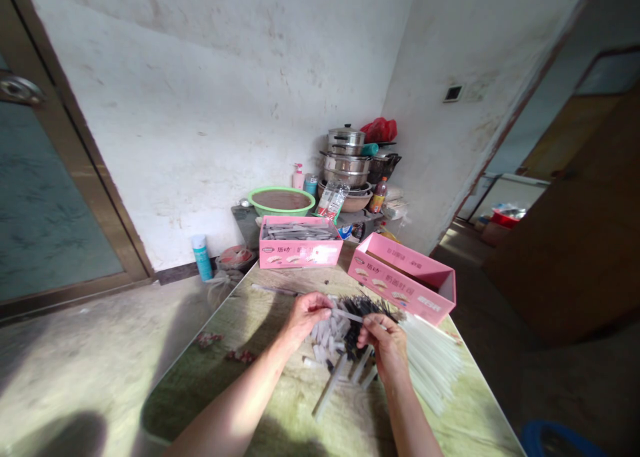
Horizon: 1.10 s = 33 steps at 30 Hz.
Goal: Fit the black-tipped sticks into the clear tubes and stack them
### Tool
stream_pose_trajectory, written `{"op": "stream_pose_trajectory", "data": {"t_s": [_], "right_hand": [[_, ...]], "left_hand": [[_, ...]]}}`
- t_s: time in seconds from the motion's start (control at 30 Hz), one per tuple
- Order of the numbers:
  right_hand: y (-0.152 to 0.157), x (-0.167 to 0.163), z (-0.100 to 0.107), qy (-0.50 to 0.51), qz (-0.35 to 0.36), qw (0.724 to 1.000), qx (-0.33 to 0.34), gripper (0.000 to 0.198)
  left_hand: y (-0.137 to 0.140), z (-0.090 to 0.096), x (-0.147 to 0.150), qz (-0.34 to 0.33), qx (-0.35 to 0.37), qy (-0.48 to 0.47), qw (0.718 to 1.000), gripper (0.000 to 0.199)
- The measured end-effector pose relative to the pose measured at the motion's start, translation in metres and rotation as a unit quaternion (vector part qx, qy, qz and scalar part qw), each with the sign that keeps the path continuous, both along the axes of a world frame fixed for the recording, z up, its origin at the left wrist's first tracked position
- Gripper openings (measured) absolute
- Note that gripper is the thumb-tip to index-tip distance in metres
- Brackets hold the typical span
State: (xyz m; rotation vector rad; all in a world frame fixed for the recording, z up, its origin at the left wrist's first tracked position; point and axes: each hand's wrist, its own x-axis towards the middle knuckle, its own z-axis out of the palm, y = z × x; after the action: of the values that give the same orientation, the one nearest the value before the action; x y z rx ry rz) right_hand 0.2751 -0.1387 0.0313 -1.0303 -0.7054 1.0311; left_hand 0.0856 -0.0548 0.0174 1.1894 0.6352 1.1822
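A pale tube (pixel 347 315) hangs above the table (pixel 210 370), on the near side of the filled pink box (pixel 276 257) and slightly to its right. It is slim, straight and whitish, with a semi-translucent, matt look, and it tilts a little, its right end lower. The left hand (pixel 307 315) has thumb and fingers pinched together on one end; the right hand (pixel 386 342) clamps the other between thumb and forefinger, so only the middle stretch shows.

Nearer than the filled pink box, below the hands, lies a heap of short white pieces (pixel 327 337), beside a tangle of thin black pieces (pixel 370 305). A longer greyish tube (pixel 330 387) lies slanted on the near side of these. Farther right of the filled pink box, long pale tubes (pixel 434 362) fan out in a thick layer. Grey strips (pixel 300 231) stack inside that box, a second pink box (pixel 395 289) stands to its right, and a green basin (pixel 283 212) sits just behind it.
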Motion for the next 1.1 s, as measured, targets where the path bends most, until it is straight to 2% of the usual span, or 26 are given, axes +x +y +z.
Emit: {"op": "stream_pose_trajectory", "data": {"t_s": [0.3,0.5,0.6,0.73,0.83,0.97,1.1], "right_hand": [[-0.0007,-0.0020,0.0022,0.008,-0.008,1.000,0.000,0.035],[-0.0004,-0.0021,0.0028,0.000,-0.008,1.000,-0.002,0.036],[-0.0001,-0.0024,0.0028,0.003,-0.009,1.000,-0.002,0.036],[0.0002,-0.0024,0.0024,0.005,-0.011,1.000,-0.001,0.036],[0.0003,-0.0023,0.0023,0.002,-0.008,1.000,-0.001,0.036],[0.0002,-0.0023,0.0025,0.005,-0.009,1.000,-0.003,0.036],[-0.0004,-0.0029,0.0040,0.008,-0.008,1.000,-0.005,0.037]], "left_hand": [[-0.0025,0.0025,-0.0006,0.008,-0.006,0.039,0.999,0.052],[0.0021,-0.0036,0.0018,-0.008,-0.004,0.008,1.000,0.047],[0.0002,-0.0009,0.0002,-0.010,-0.010,-0.016,1.000,0.053],[-0.0017,0.0004,-0.0007,0.007,-0.005,0.015,1.000,0.048],[0.0002,-0.0031,0.0008,-0.006,-0.007,0.043,0.999,0.047],[0.0022,-0.0047,0.0014,-0.016,0.005,0.011,1.000,0.046],[0.0005,-0.0020,0.0000,0.006,0.012,0.005,1.000,0.051]]}}
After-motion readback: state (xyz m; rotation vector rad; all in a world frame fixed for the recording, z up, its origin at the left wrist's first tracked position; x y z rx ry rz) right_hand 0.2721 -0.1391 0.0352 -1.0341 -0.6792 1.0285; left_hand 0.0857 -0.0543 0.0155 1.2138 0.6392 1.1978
